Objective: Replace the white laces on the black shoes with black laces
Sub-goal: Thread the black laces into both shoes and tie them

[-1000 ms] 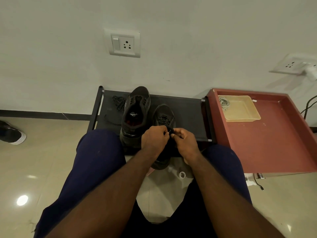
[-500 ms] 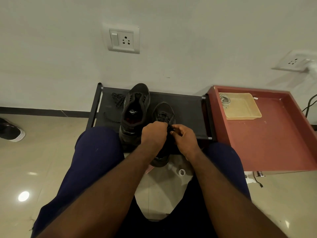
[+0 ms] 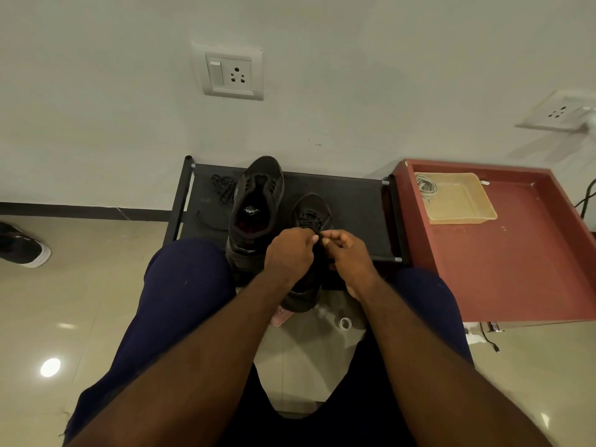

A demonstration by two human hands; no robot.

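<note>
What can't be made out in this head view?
Black lace: ends hidden in fingers of left hand and right hand, head view.
Laced shoe: near half behind both hands, head view.
Floor shoe: cut by left edge, head view.
Bundle in tray: too small to identify, head view.

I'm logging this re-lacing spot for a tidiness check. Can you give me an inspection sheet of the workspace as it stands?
Surface: black fabric rack top, carrying both shoes.
Job's things: unlaced shoe beside the second shoe, which is threaded with a black lace; loose black lace on the rack; white coil in the beige tray, laces or cable, cannot tell.
Clutter: tape ring and pink item on the floor; another shoe at far left.
Hands: left hand and right hand both pinch the black lace over the second shoe.
Cables: black cable beyond the red table; floor cable under its front edge.
Surroundings: white wall with a wall socket and a second socket.
</note>
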